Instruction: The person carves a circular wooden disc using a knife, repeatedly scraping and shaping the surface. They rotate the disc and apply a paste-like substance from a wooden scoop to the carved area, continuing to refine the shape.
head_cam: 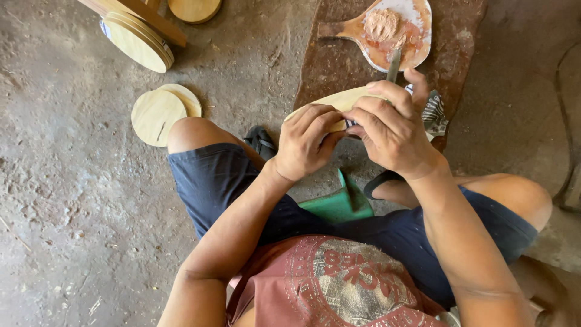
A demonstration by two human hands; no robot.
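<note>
Hands: both up over the knees, close together, working one pale wooden disc held edge-on.
L hand: fingers curled, gripping disc's near/left end.
R hand: closed round a thin metal blade tool, also bracing disc's right end; blade tip points up to the paddle.
Paddle board: wooden, round w/ handle, smeared reddish-brown, lump of putty on it; lies on a brown slab.
Striped rag: just beside R hand, on slab edge.
Spare discs: two flat on floor by L knee; stack leaning top left.
Stool: green seat between the thighs.
Labels/signs: print on red shirt only.
</note>
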